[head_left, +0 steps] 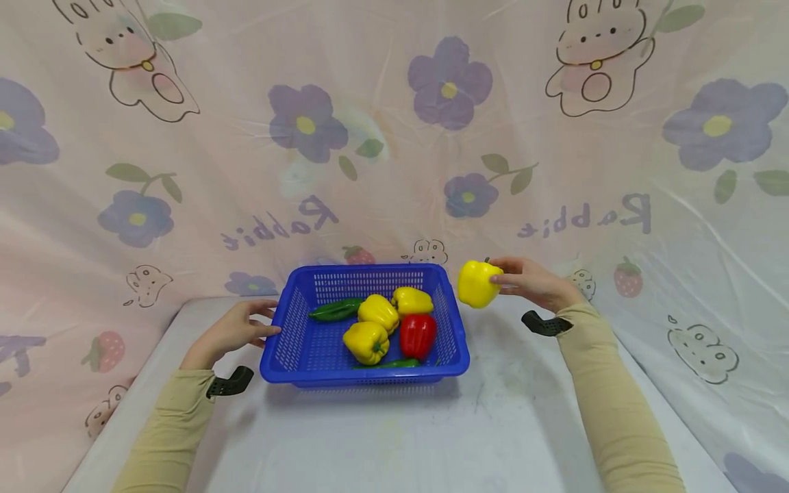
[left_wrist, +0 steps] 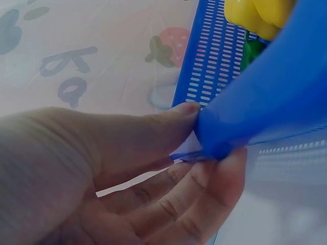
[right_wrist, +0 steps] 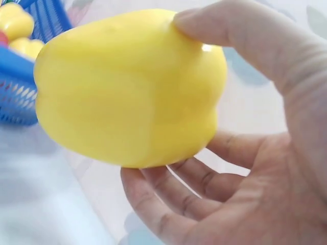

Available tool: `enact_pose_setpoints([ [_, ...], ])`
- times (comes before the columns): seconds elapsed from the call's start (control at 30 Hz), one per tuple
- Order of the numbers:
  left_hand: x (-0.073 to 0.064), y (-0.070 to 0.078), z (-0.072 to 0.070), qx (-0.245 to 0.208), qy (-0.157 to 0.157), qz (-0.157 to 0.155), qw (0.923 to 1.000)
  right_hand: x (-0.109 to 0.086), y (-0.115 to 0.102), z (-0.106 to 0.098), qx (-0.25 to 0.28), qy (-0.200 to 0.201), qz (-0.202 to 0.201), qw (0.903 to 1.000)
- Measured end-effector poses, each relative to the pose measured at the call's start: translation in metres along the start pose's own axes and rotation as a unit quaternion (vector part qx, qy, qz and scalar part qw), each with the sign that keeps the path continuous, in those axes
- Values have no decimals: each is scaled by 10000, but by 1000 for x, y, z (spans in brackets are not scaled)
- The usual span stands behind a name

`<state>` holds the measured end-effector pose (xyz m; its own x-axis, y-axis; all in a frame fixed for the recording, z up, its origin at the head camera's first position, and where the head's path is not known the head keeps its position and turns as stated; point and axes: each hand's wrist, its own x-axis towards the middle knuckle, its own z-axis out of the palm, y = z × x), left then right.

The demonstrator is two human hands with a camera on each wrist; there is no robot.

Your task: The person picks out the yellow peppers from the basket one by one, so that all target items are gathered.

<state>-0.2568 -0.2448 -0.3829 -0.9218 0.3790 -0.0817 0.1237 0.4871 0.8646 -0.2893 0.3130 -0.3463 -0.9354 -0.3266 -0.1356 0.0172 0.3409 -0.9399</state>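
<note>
A blue plastic basket [head_left: 308,373] stands on the table. In it lie several yellow bell peppers [head_left: 379,313], a red bell pepper [head_left: 418,336] and green chili peppers [head_left: 335,310]. My left hand [head_left: 237,327] grips the basket's left rim; in the left wrist view the thumb [left_wrist: 168,125] lies on top and the fingers curl beneath. Just outside the basket's right side, my right hand [head_left: 533,281] holds another yellow bell pepper [head_left: 479,284] above the table. The right wrist view shows this pepper [right_wrist: 127,92] between the thumb on top and the fingers below.
A pale table [head_left: 382,438] extends in front of the basket and to both sides. Behind it hangs a pink curtain [head_left: 382,185] printed with rabbits, flowers and strawberries. Black curved pieces [head_left: 231,382] stick out at both sleeve cuffs.
</note>
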Motion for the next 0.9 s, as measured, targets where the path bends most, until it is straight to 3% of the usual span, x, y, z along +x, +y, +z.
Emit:
enact_pose_setpoints([
  [0.5,-2,-1,-1,11,35,-65,10000,5,50,-5,224,-134,220,9994],
  [0.9,-3,-1,-2,81,46,-53,9999,15,83,2,543,-109,362,9978],
])
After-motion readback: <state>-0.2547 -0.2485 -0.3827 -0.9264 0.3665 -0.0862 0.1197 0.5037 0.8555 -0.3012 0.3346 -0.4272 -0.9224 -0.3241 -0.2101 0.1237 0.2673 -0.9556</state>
